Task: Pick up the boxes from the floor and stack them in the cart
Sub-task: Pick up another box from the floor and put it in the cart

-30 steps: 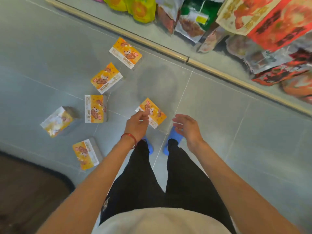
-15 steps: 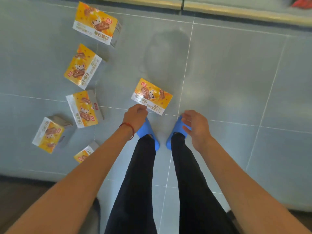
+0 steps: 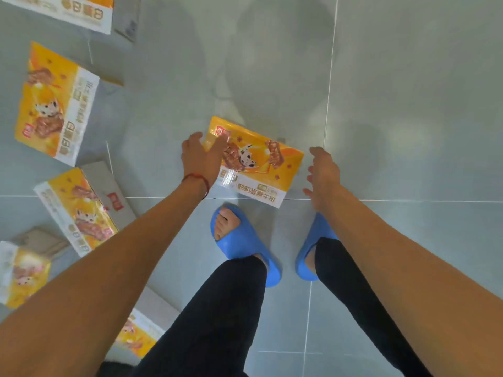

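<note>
A yellow-and-white snack box (image 3: 255, 161) lies flat on the grey tiled floor (image 3: 408, 104), just beyond my blue slippers. My left hand (image 3: 201, 157), with a red string at the wrist, reaches over the box's left end, fingers spread across its top corner. To the right of the box my right hand (image 3: 322, 175) hovers open, a small gap between it and the box's edge. Neither hand grips anything. The cart is out of view.
Several more identical boxes lie scattered on the left: one large (image 3: 54, 104), one by my left forearm (image 3: 79, 210), one at the left edge (image 3: 21, 273), one partly behind my leg (image 3: 138, 333), one cut off at the top (image 3: 68, 9). My slippers (image 3: 245, 246) stand close to the central box.
I have bent down and the view has closed in on the floor. Both hands have come down to either side of the central box; the left one now lies over its corner.
</note>
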The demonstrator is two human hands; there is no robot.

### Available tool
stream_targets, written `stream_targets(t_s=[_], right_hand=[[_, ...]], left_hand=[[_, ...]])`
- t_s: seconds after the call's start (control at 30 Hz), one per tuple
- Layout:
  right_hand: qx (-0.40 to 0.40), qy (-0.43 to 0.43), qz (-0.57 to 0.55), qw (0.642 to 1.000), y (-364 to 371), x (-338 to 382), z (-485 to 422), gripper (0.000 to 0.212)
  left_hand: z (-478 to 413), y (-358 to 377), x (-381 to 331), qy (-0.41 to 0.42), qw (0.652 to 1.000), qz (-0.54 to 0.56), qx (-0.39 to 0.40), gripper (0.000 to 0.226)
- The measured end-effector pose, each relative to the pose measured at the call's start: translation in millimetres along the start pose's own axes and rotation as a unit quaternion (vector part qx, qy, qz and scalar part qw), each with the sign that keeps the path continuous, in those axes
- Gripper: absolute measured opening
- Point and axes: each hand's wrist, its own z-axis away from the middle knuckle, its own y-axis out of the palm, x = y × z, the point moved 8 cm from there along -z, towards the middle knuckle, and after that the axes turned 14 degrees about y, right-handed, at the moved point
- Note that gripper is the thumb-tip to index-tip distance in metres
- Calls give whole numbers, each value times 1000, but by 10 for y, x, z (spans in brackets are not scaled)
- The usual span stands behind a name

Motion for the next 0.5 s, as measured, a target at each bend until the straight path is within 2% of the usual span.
stream_targets(t_s=[0.07, 0.13, 0.23, 0.33, 0.5], right_hand=[[19, 18, -27, 999, 236, 50, -265, 45], [21, 11, -22, 999, 447, 124, -468, 48], [-32, -3, 5, 999, 515, 161, -617, 45], [-76, -33, 27, 996, 454, 136, -568, 46], [-92, -83, 15, 992, 249, 44, -78, 48]], left_hand=[[-312, 116, 122, -4, 999, 34, -18, 75], [-566, 234, 206, -10, 998, 52, -21, 80], [-737, 383, 277, -26, 1000, 15, -4, 66], [-675, 375, 274, -41, 999, -27, -20, 57], [-175, 188, 220, -83, 996, 15, -35, 48]])
